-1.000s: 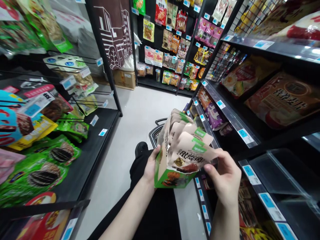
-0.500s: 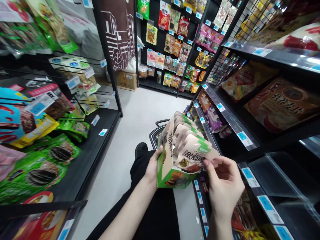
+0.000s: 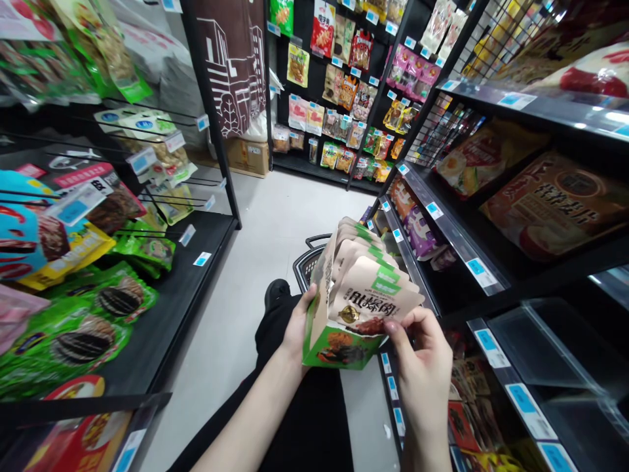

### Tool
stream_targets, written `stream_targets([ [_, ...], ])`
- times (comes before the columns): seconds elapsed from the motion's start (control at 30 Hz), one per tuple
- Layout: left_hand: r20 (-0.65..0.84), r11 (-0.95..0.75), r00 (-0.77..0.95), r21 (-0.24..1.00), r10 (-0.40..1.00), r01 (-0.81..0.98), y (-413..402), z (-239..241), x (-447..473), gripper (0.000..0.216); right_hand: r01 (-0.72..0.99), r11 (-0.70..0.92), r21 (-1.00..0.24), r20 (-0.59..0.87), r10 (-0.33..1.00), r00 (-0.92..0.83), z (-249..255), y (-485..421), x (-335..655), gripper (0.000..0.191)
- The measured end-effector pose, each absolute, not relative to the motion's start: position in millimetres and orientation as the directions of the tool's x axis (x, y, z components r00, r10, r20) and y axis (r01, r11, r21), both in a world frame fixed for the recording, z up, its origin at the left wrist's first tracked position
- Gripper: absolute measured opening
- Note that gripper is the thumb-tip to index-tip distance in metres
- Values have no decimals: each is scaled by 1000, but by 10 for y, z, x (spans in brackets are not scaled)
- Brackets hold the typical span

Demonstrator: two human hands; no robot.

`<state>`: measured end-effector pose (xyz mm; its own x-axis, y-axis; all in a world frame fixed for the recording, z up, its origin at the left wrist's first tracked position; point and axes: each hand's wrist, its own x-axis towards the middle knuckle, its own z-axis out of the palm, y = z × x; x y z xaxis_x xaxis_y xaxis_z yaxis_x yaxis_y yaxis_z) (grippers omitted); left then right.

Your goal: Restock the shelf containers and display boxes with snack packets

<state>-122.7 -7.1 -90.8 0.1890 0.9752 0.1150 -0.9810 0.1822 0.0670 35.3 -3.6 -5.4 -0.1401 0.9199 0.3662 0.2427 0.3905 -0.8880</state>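
The front beige, flat, glossy-looking snack pouch with a green label [image 3: 371, 295] leans at the head of a row of matching pouches [image 3: 366, 246] in an open-topped green-and-beige cardboard display box [image 3: 339, 351]. It should handle as light and floppy, perhaps a little slick, bending at a corner before it lifts; the free right edge is a sound place to take hold. There the right hand [image 3: 422, 344] pinches it between thumb and forefinger. The left hand [image 3: 299, 321] grips the box's left side, thumb on the outer wall; its fingers are mostly hidden, so how far they reach underneath I can't tell. The thin card looks likely to buckle if squeezed, so its lower corner seems the firmer grip. Beyond the box, a black plastic basket [image 3: 307, 267] sits on the pale floor [image 3: 265, 210], between black shelves [image 3: 181, 295] on either side.
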Motion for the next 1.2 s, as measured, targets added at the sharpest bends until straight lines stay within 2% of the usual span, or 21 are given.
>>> stream_targets([
  [0.1, 105, 163, 169, 64, 980, -985, -70, -929, -1233, 49, 187, 403, -896, 380, 913, -151, -44, -35, 333, 23],
  [0.2, 111, 165, 173, 81, 979, -983, -77, -937, -1240, 43, 63, 443, -894, 440, 896, -62, -23, -19, 299, 17],
  [0.3, 149, 158, 171, 98, 974, -983, -87, -936, -1245, 41, -165, 511, -843, 501, 859, 102, 50, 71, 321, 14],
  [0.4, 170, 165, 182, 112, 968, -980, -89, -930, -1245, 44, -427, 488, -761, 452, 871, 191, 135, 262, 466, 10],
  [0.47, 167, 168, 187, 121, 968, -978, -86, -926, -1245, 47, -634, 350, -690, 381, 920, 92, 148, 408, 610, 8],
  [0.53, 166, 163, 184, 128, 969, -978, -81, -927, -1248, 50, -814, 109, -571, 321, 942, -99, 110, 524, 745, 13],
  [0.6, 169, 158, 179, 131, 969, -979, -75, -934, -1252, 51, -901, -104, -421, 297, 923, -245, 33, 595, 846, 20],
  [0.67, 176, 158, 180, 128, 968, -979, -70, -939, -1253, 52, -919, -198, -340, 283, 911, -301, -72, 643, 916, 24],
  [0.73, 182, 158, 178, 121, 967, -980, -67, -931, -1250, 52, -904, -142, -403, 252, 932, -259, -215, 705, 973, 23],
  [0.8, 189, 148, 167, 111, 968, -983, -66, -903, -1241, 52, -779, 19, -627, 188, 974, -127, -426, 809, 1026, 19],
  [0.87, 196, 129, 146, 98, 970, -987, -66, -857, -1229, 52, -447, 151, -882, 125, 988, 85, -725, 950, 1068, 20],
  [0.9, 200, 119, 135, 92, 970, -989, -66, -833, -1223, 52, -243, 154, -958, 110, 976, 189, -905, 1024, 1079, 24],
  [0.97, 205, 103, 118, 85, 972, -991, -68, -793, -1215, 53, -35, 98, -995, 84, 956, 282, -1297, 1158, 1081, 32],
  [1.1, 217, 91, 109, 91, 970, -992, -70, -780, -1215, 53, 77, 6, -997, 27, 960, 279, -1994, 1302, 1043, 34],
  [1.2, 243, 95, 117, 101, 963, -990, -65, -797, -1219, 52, 137, -42, -990, -8, 970, 244, -2262, 1321, 1051, 32],
])
